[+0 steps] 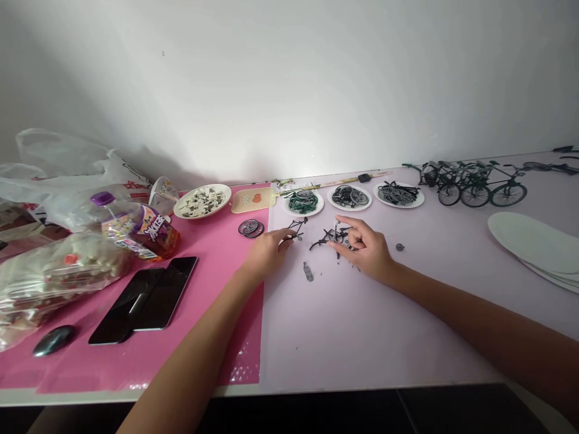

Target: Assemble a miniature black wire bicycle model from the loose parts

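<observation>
Black, thin-tubed miniature bicycle frame (pixel 297 226) sits pinched between the thumb and fingertips of the left hand (pixel 270 246), its saddle end poking out past them; whether it also rests on the smooth, pale lilac table covering (pixel 362 337) I cannot tell. Thumb and index finger of the right hand (pixel 368 244) pinch a small, slim, silvery piece (pixel 335 231), with the other fingers curled in toward the palm. Just beside and below those right fingertips lie loose black and grey miniature bicycle parts (pixel 319 242), partly hidden by the hand. Nearer the wearer than both sets of fingers is a flat, grey, oblong openwork piece (pixel 308 271). Left of the left fingers, two black, round, spoked wheels (pixel 251 227) overlap. Beyond the fingers stands a row of three round white plates (pixel 304 214), heaped with green, grey and black pieces. Well to the right of the right fingers, assembled dark green miniature bicycles (pixel 479 187) stand close together
</observation>
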`<state>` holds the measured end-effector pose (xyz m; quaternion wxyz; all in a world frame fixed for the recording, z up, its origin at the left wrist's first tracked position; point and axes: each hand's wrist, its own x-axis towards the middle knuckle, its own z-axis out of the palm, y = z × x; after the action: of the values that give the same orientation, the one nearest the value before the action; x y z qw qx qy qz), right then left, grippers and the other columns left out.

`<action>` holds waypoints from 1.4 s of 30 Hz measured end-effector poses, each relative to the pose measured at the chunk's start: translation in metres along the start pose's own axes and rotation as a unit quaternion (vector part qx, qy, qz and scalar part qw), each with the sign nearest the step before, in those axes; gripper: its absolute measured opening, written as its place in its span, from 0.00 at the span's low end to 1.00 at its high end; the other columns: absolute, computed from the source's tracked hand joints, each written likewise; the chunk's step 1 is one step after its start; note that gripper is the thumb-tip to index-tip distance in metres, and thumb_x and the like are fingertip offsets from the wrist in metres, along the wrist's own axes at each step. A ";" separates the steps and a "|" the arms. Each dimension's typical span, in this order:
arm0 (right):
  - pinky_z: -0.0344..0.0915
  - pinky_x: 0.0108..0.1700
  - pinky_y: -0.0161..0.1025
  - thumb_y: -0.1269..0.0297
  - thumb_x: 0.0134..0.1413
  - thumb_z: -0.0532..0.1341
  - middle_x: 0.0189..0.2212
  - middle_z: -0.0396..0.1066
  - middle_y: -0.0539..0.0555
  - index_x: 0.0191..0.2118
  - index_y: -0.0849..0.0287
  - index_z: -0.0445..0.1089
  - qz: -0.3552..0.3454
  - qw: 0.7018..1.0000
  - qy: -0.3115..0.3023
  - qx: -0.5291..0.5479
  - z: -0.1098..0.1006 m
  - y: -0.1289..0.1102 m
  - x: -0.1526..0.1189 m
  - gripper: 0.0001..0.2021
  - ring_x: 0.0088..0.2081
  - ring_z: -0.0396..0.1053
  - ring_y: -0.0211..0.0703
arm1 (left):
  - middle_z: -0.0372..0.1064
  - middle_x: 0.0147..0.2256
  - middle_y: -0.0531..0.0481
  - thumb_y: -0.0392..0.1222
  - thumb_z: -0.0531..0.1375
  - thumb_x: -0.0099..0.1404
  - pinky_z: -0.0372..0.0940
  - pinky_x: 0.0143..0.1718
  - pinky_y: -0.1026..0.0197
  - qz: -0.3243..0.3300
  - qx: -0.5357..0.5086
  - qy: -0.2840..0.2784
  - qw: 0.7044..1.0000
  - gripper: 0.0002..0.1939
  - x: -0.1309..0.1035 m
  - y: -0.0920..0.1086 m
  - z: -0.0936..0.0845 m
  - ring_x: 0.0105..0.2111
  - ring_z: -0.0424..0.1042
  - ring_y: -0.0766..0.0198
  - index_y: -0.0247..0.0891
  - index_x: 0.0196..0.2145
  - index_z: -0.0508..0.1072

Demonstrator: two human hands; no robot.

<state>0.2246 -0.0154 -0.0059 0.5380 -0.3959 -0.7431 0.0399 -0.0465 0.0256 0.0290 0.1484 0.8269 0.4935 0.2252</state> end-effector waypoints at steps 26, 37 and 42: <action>0.60 0.28 0.30 0.56 0.66 0.68 0.23 0.49 0.41 0.62 0.58 0.74 -0.048 0.993 -0.091 -0.052 0.001 0.007 -0.004 0.23 0.24 0.48 0.36 | 0.76 0.39 0.45 0.42 0.48 0.76 0.65 0.40 0.55 0.061 -0.094 -0.096 0.989 0.12 -0.014 0.026 0.004 0.38 0.74 0.55 0.40 0.49 0.69; 0.60 0.28 0.32 0.56 0.66 0.68 0.20 0.51 0.41 0.63 0.56 0.75 -0.038 0.990 -0.126 -0.045 -0.002 0.001 -0.004 0.23 0.22 0.49 0.37 | 0.78 0.43 0.43 0.39 0.49 0.76 0.69 0.44 0.54 0.080 -0.077 -0.092 0.990 0.13 -0.017 0.035 0.007 0.42 0.78 0.53 0.40 0.51 0.70; 0.58 0.26 0.32 0.57 0.66 0.67 0.20 0.51 0.40 0.62 0.56 0.75 -0.055 0.987 -0.137 -0.057 0.000 0.002 -0.005 0.21 0.21 0.48 0.36 | 0.78 0.42 0.44 0.37 0.49 0.76 0.69 0.43 0.55 0.090 -0.088 -0.089 0.988 0.12 -0.017 0.036 0.008 0.41 0.79 0.55 0.40 0.50 0.70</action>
<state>0.2263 -0.0170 -0.0107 0.4092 -0.3751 -0.8315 0.0211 -0.0226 -0.0064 0.0355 0.2431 0.8684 0.3802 0.2057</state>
